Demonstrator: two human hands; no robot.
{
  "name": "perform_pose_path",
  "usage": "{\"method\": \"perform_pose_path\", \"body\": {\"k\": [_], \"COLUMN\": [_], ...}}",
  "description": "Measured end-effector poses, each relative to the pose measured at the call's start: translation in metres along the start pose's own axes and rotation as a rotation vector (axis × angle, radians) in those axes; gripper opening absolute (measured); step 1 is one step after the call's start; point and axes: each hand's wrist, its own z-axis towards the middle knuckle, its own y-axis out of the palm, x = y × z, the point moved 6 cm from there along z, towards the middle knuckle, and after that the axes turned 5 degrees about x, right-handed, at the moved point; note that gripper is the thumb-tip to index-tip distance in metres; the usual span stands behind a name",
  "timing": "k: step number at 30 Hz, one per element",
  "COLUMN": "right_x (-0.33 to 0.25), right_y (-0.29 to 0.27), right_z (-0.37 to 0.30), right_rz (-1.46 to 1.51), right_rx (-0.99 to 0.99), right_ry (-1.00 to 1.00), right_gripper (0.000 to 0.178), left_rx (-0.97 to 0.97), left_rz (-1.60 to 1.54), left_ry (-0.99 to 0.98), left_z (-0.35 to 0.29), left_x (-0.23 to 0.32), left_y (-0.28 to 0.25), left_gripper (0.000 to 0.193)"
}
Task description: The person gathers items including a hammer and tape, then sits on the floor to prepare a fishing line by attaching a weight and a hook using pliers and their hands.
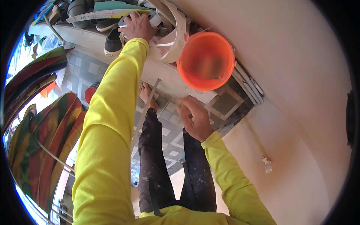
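Observation:
My left hand (pixel 139 27) reaches to the far ledge, its fingers bent over the rim of a grey-and-white roll (pixel 153 18) that looks like tape. Just left of it lies a dark shoe (pixel 112 43) with a pale sole, and behind is a long white sleeve-like strip (pixel 98 15). A curved off-white plastic piece (pixel 176 45) stands to the right of that hand. Below an orange bucket (pixel 206 80), my right hand (pixel 195 119) hangs in the air, fingers loosely bent and apart, holding nothing. The bucket's bottom is blurred.
Grey pipes and more shoes crowd the ledge (pixel 86 37) at the far left. A long thin strip (pixel 143 116) stands slanted beside my legs. Pale pipes (pixel 248 84) lie right of the bucket, along the wall (pixel 300 75). Striped cloth (pixel 48 146) hangs at left.

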Motion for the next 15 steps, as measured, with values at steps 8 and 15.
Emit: {"method": "perform_pose_path", "body": {"k": [8, 15], "right_x": [0.043, 0.055], "right_y": [-0.035, -0.075], "right_z": [0.006, -0.022], "right_rz": [-0.077, -0.025], "right_rx": [0.174, 0.22], "right_ry": [0.152, 0.343], "right_gripper": [0.023, 0.021], "left_rx": [0.116, 0.567], "left_rz": [-0.213, -0.667], "left_ry": [0.225, 0.099], "left_z": [0.021, 0.006], "left_x": [-0.032, -0.079], "left_y": [0.012, -0.057], "left_gripper": [0.046, 0.043]}}
